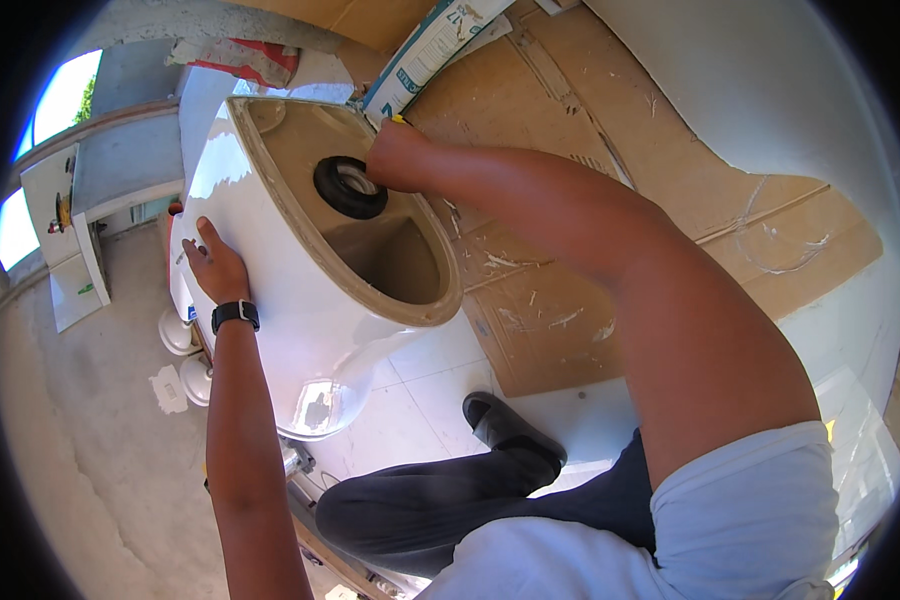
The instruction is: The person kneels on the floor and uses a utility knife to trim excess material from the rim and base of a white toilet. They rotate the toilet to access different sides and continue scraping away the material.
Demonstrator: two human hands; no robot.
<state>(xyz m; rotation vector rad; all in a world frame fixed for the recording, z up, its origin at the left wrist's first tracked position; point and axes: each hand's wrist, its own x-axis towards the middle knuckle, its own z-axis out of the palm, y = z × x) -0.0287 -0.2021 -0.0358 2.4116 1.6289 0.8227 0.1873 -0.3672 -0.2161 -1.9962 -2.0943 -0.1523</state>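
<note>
A white ceramic toilet (285, 260) lies tipped over, its hollow unglazed underside facing up. Inside that hollow a black rubber ring (330, 190) sits around a pale round outlet (355, 178). My left hand (217, 265) rests against the glossy outer side, its fingers spread. At the far right edge of the base, beside the ring, my right hand (398, 158) is closed. A small yellow bit (398, 118) shows at that hand's top; the rest of what it grips is hidden.
Flattened cardboard (540, 340) covers the floor to the right. Behind the toilet stands a long printed box (430, 60). White round lids (196, 380) lie at its left. A slippered foot (510, 430) is close in front, on white tiles (420, 400).
</note>
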